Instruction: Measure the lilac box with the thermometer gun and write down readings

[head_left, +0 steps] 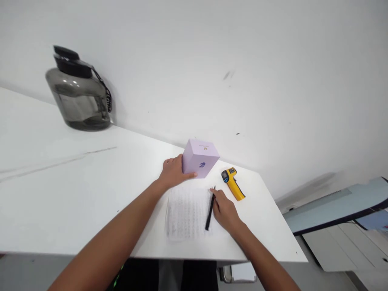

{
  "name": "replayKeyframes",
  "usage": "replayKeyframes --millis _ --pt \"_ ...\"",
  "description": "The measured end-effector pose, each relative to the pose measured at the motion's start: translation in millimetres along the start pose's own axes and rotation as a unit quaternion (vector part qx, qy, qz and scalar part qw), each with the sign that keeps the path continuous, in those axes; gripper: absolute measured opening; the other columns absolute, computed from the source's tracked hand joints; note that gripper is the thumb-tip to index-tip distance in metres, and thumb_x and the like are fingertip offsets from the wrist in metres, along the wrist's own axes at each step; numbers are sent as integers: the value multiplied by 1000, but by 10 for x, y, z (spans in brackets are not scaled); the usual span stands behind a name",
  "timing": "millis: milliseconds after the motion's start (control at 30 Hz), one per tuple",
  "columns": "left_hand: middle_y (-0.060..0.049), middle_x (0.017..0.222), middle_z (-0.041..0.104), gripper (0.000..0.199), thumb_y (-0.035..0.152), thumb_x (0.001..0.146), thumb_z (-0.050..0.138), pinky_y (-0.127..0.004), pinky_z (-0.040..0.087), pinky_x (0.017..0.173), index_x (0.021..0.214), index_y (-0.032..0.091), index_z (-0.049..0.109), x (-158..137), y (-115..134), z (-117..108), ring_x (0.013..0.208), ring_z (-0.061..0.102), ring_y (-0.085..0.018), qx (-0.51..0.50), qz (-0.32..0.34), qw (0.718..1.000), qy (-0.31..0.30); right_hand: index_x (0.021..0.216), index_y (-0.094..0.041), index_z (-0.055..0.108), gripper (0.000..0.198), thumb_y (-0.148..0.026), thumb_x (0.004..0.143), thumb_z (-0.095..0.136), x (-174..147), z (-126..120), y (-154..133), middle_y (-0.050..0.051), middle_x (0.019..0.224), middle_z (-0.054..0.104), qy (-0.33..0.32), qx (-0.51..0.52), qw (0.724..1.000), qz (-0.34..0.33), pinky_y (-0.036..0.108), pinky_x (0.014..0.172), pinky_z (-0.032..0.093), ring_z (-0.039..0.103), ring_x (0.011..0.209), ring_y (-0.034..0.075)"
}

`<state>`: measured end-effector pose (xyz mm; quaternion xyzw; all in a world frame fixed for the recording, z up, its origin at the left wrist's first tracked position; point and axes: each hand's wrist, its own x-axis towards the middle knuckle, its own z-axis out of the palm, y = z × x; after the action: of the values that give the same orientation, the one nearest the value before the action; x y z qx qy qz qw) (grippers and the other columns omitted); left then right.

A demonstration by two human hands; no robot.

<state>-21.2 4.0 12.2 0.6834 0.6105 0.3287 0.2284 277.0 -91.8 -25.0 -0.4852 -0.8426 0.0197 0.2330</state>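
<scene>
A pale purple box [202, 156] stands at the back of the white table, close to the wall. My left hand [173, 171] grips its left side, thumb along the front bottom edge and the other fingers partly hidden behind it. In front of the box lie paper sheets [188, 214] covered with rows of writing. Over their right edge, my right hand [223, 209] is closed on a black pen [209, 214], whose tip points away toward the box. A yellow and black infrared thermometer [234, 186] rests just beyond my right hand, touching neither hand.
A large grey translucent water jug [81, 95] with a black lid stands at the back left against the wall [194, 72]. The white table [75, 194] ends at the right in a slanted edge. Past it is a light blue panel-like object [336, 206].
</scene>
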Motion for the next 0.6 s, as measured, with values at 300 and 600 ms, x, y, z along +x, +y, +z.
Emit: replayKeyframes --millis 300,600 --pt "-26 150 80 94 88 77 70 -64 46 132 140 18 65 18 -40 25 146 72 -50 -38 -23 999 25 166 -14 65 58 -32 111 69 602 -464 15 29 154 71 -14 -196 930 311 58 116 55 69 142 44" --pt "-26 150 81 98 93 81 64 -66 46 134 143 17 65 30 -59 52 151 69 -53 -78 -49 995 45 114 -19 76 42 -57 97 78 877 -546 -76 7 98 76 -8 207 891 404 37 84 60 74 92 26"
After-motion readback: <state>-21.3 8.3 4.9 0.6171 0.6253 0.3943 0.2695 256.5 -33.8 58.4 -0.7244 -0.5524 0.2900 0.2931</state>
